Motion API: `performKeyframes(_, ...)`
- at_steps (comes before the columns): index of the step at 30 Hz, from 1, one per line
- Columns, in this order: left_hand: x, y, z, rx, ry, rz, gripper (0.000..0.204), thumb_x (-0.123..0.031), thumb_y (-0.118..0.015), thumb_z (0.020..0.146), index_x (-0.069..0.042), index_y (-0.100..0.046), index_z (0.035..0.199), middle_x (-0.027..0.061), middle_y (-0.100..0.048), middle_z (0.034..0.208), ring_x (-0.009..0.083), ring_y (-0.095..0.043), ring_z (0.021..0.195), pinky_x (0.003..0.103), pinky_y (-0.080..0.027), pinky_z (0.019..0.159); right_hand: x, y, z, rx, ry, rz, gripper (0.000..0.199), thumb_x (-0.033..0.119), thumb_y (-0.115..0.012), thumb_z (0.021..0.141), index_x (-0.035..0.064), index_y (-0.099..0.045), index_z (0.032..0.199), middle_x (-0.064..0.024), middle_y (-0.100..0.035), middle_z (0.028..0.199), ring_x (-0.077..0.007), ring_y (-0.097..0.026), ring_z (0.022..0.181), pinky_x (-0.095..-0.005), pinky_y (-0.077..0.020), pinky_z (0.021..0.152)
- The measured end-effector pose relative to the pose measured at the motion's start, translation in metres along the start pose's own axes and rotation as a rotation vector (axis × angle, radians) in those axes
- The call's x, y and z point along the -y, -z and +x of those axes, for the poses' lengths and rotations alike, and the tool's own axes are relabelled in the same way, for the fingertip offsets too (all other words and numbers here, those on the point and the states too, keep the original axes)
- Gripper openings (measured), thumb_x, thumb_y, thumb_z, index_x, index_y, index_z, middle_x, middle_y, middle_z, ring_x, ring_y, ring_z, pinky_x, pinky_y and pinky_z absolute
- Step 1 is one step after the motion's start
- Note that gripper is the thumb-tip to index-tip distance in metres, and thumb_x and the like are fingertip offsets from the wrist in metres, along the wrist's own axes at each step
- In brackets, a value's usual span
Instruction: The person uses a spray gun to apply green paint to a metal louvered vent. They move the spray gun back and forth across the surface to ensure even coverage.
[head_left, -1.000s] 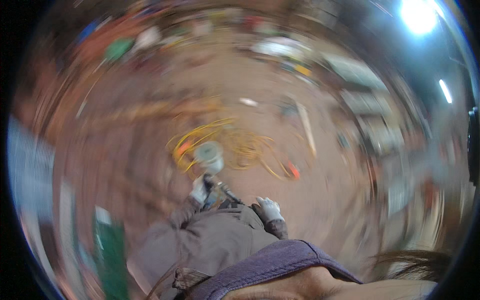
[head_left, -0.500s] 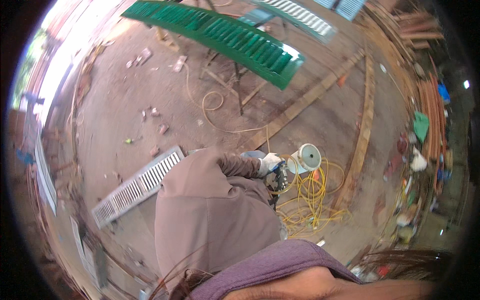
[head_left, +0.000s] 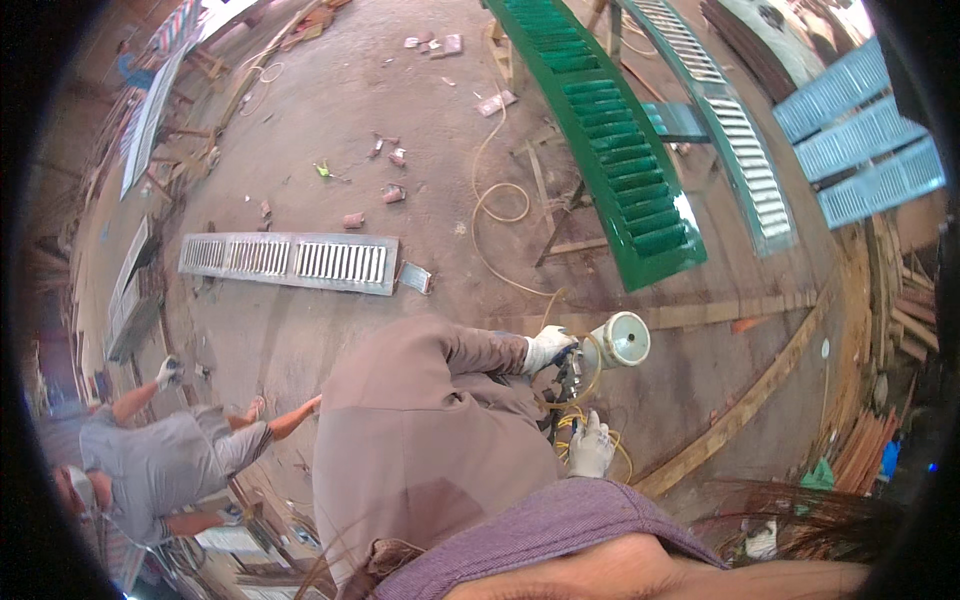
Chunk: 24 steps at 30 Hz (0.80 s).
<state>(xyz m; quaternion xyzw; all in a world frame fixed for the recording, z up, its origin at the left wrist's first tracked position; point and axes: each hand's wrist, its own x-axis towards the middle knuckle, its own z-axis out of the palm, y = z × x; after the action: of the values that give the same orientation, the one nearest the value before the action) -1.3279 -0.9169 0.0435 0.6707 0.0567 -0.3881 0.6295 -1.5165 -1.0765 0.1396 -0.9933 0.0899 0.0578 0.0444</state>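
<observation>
My left hand [head_left: 546, 351], in a white glove, is closed around the grip of a spray gun [head_left: 570, 378]. A pale round paint cup [head_left: 627, 339] is on the gun's far side, its lid facing up. Around the gun loops a thin yellowish air hose [head_left: 598, 374]. Lower down, my right hand [head_left: 591, 448], also gloved in white, has its fingers bent beside a yellow hose [head_left: 622, 455]; what they hold is too small to make out. A glossy green louvred shutter [head_left: 612, 140] rests on trestles ahead to the right.
An unpainted louvred shutter [head_left: 290, 262] lies on the floor to the left. Beyond the green one are a pale shutter [head_left: 735, 130] and blue shutters [head_left: 865, 140]. Wooden beams [head_left: 740, 430] cross the floor. A masked co-worker [head_left: 165, 460] bends at the lower left.
My view has turned to the right, so the shutters sit differently in the picture. My right hand and the co-worker have come into view. My left hand still grips the spray gun.
</observation>
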Motion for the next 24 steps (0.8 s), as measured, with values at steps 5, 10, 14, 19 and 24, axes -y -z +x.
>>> performKeyframes(5, -0.004, 0.024, -0.008, -0.201, 0.126, -0.466, 0.022, -0.027, -0.067, 0.088, -0.008, -0.07, 0.098, 0.0009, -0.064, 0.074, 0.0129, -0.058, 0.061, 0.03, -0.046, 0.054, 0.012, 0.022, 0.075, 0.123, 0.095, 0.054, 0.034, 0.033, -0.056, 0.094, 0.0135, -0.063, 0.121, -0.0145, -0.064, 0.099, -0.0335, -0.065, 0.087, -0.0464, -0.0504, 0.072)
performKeyframes(10, 0.035, 0.026, 0.01, -0.39, 0.04, -0.675, 0.02, -0.028, -0.065, 0.09, -0.01, -0.071, 0.097, 0.0003, -0.063, 0.071, 0.0129, -0.056, 0.056, 0.029, -0.043, 0.05, 0.004, -0.015, 0.109, 0.037, 0.495, 0.105, 0.035, 0.032, -0.064, 0.087, 0.0122, -0.066, 0.116, -0.0119, -0.063, 0.086, -0.0324, -0.064, 0.076, -0.0466, -0.049, 0.065)
performKeyframes(14, 0.049, 0.032, 0.015, -0.41, -0.01, -0.706, 0.014, -0.017, -0.057, 0.095, -0.01, -0.068, 0.098, 0.0042, -0.067, 0.08, 0.0193, -0.062, 0.063, 0.036, -0.051, 0.057, -0.017, -0.001, 0.15, 0.169, 0.69, 0.151, 0.036, 0.032, -0.062, 0.089, 0.0123, -0.063, 0.118, -0.0124, -0.063, 0.089, -0.0327, -0.064, 0.079, -0.0484, -0.0482, 0.069)
performKeyframes(19, 0.009, -0.001, -0.01, -0.436, -0.096, -1.194, 0.012, -0.012, -0.054, 0.094, -0.007, -0.064, 0.096, 0.0061, -0.065, 0.078, 0.0228, -0.063, 0.068, 0.038, -0.053, 0.063, -0.062, 0.029, 0.205, 0.297, 0.824, 0.02, 0.044, 0.037, -0.058, 0.09, 0.0145, -0.058, 0.128, -0.013, -0.064, 0.102, -0.0323, -0.065, 0.093, -0.0486, -0.0473, 0.077)
performKeyframes(24, 0.03, -0.075, 0.003, -0.671, -0.139, -1.111, 0.021, -0.02, -0.044, 0.098, -0.009, -0.063, 0.1, 0.0052, -0.063, 0.078, 0.0208, -0.061, 0.068, 0.036, -0.052, 0.064, -0.112, 0.053, 0.248, 0.488, 0.903, -0.058, 0.048, 0.036, -0.06, 0.087, 0.0158, -0.056, 0.13, -0.0137, -0.063, 0.103, -0.0324, -0.064, 0.097, -0.0486, -0.0476, 0.083)
